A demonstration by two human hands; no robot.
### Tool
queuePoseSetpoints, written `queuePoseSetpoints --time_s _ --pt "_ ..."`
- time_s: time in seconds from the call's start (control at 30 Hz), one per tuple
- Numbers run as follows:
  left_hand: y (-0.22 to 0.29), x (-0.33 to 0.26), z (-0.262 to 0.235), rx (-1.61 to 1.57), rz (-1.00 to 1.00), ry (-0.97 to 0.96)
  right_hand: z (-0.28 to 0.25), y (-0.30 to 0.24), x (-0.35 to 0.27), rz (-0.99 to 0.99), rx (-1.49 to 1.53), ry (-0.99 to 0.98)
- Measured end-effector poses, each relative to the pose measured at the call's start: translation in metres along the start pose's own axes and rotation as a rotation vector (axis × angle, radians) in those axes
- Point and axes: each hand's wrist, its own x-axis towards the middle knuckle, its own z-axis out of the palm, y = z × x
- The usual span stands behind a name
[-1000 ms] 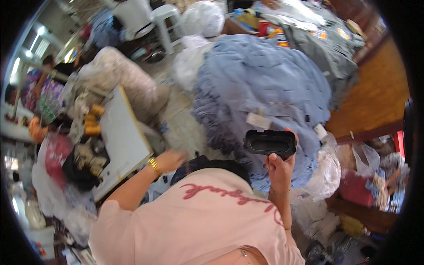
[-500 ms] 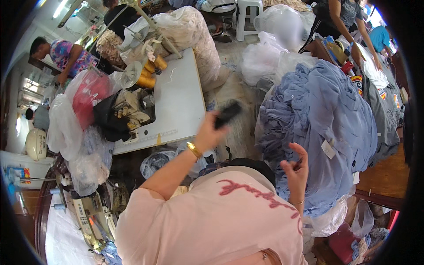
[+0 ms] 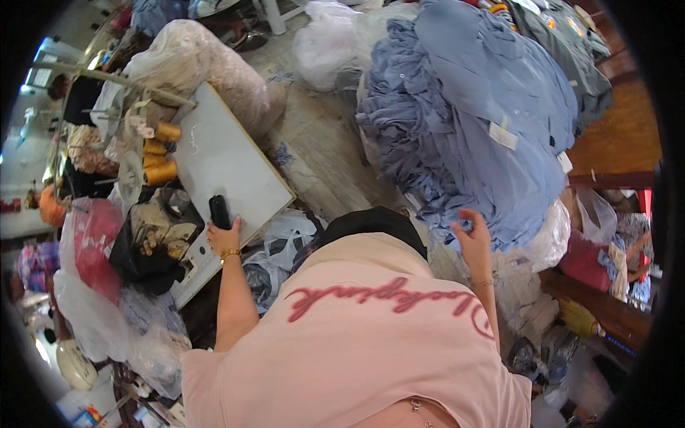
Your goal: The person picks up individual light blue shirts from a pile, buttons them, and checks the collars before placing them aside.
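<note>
**Entry: black handheld device, at the edge of the white table**

While the left hand (image 3: 222, 237) rests at the near edge of the white table (image 3: 228, 160), its fingers are curled round the lower end of a black handheld device (image 3: 219, 211), which stands up out of the grip and lies over the tabletop, left of centre in the frame. A gold bracelet (image 3: 230, 253) sits at that wrist.

Handling note, as a judgement: the device looks best laid flat and well in from the table's corner, the fingers loosening only once its whole length bears on the surface; the edge is close, and bags and cloth crowd the floor below it.

Right hand (image 3: 472, 239): right of centre, fingers spread and loosely open, holding nothing, its fingertips at or just against the lower fold of the blue garment pile (image 3: 471, 128) (whether they actually touch cannot be told). The device is well apart from this hand, across the person's pink shirt (image 3: 371, 335).

Surroundings:
- orange thread cones (image 3: 160, 153), upper left, at the table's far end;
- dark bag of oddments (image 3: 153, 242), just left of the left hand;
- clear plastic bags (image 3: 328, 36), top centre;
- wooden surface (image 3: 614, 135), right edge.
</note>
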Motion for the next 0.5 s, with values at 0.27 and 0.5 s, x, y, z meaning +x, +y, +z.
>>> queuePoseSetpoints --time_s 0.27,0.5 --pt "0.007 0.011 -0.014 -0.05 0.01 -0.112 0.03 -0.056 -0.02 -0.021 0.126 -0.638" --pt "0.028 -0.012 -0.021 -0.543 0.398 -0.018 0.053 -0.064 0.006 -0.219 -0.182 -0.557"
